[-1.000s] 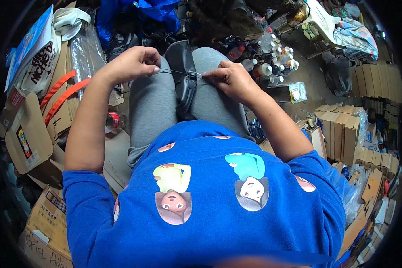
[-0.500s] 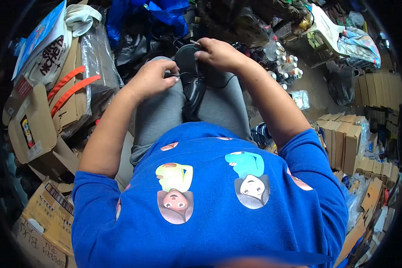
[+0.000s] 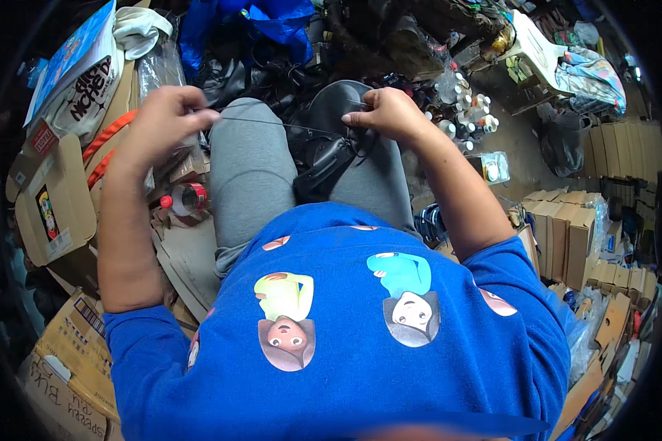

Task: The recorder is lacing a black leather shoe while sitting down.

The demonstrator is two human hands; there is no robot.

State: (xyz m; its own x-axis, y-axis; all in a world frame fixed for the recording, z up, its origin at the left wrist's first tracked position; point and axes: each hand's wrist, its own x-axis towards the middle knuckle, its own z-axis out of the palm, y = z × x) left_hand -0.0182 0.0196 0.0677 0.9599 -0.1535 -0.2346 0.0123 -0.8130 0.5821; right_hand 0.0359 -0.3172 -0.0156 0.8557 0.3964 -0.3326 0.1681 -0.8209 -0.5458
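Observation:
On my lap, between and over the thighs, lies a black shoe (image 3: pixel 326 163), tilted with its far part toward my right knee. My left hand (image 3: pixel 171 121) is raised beyond my left knee, thumb and fingers pinched on a thin dark thread (image 3: pixel 276 124). That thread stretches taut across the left thigh to the shoe. At the shoe's far right side is my right hand (image 3: pixel 391 114), thumb and fingers closed together. What sits between those fingertips is too small to make out. Below them, a loose dark loop hangs beside the shoe.
Dark shoes (image 3: pixel 224 82) and a blue plastic bag (image 3: pixel 276 29) lie beyond my knees. Several bottles (image 3: pixel 463 110) stand at the right, near a white plastic chair (image 3: pixel 541 48). Cardboard boxes (image 3: pixel 59 198) crowd the left; a red-capped bottle (image 3: pixel 187 198) lies beside my left thigh.
My left hand has moved away to the left, drawing the thread out straight. My right hand has shifted right and slightly nearer. The shoe has tilted over toward the right thigh.

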